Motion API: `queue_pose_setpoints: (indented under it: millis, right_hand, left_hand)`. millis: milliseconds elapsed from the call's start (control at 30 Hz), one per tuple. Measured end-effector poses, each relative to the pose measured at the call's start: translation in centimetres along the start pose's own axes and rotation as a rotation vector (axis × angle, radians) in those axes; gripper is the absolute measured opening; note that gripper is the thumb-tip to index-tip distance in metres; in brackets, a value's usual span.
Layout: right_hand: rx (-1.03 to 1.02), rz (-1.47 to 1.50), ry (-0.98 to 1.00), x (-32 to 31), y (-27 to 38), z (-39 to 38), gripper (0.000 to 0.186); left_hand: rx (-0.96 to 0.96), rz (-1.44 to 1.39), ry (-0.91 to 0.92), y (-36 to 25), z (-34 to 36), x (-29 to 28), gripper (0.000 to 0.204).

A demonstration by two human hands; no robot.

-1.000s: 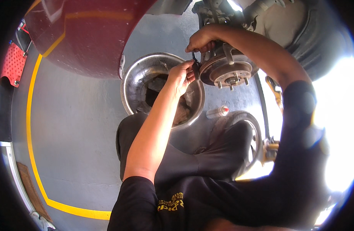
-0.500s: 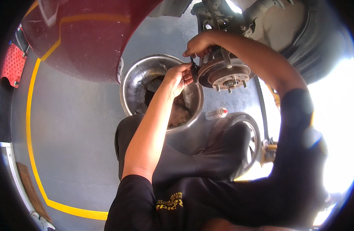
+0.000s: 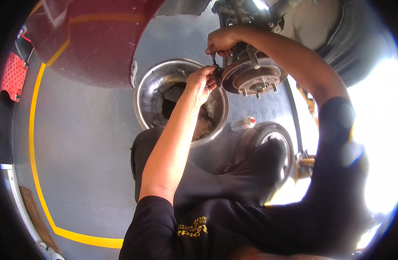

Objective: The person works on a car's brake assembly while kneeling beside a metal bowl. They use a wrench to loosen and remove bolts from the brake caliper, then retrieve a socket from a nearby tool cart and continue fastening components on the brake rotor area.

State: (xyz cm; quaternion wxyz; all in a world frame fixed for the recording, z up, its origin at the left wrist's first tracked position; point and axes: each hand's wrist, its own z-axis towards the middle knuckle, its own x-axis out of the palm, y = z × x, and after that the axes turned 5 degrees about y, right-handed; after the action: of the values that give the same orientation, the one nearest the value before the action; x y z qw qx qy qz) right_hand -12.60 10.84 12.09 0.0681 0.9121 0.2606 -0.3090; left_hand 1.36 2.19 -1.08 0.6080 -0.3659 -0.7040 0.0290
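While my left hand [image 3: 199, 84] pinches a slim black part [image 3: 217, 77], right hand [image 3: 222, 41] pinching its top, round rusty metal disc [image 3: 255, 79] alongside.

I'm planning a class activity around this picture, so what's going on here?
The person's left hand holds a dark part beside a brake disc. The right hand is at the part's upper end; whether it grips is unclear. A metal basin sits below, with a can and a wheel to its right.

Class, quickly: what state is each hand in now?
Left hand: closed, holding a dark part.
Right hand: closed, apparently pinching the dark part's upper end.
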Motion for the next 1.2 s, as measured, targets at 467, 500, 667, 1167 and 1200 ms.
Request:
queue_pose_setpoints:
  millis: [467,500,667,1167,1200]
  right_hand:
    - [-0.058,-0.117,0.079,0.2,0.4,-1.0,0.042]
    - [-0.045,-0.125,0.072,0.3,0.4,-1.0,0.044]
    - [0.016,0.012,0.078,0.5,-1.0,-0.2,0.037]
    - [-0.005,0.021,0.054,0.5,-0.6,-0.2,0.041]
    - [0.009,0.046,0.046,0.4,-0.8,-0.2,0.042]
  left_hand:
    - [-0.01,-0.039,0.039,-0.3,0.9,0.4,0.021]
    - [-0.036,-0.002,0.046,-0.3,1.1,0.2,0.018]
    - [-0.119,0.098,0.059,-0.9,2.2,0.7,0.017]
    - [-0.051,0.017,0.065,-1.6,3.3,0.5,0.025]
    - [-0.048,0.059,0.091,-1.8,3.4,0.3,0.025]
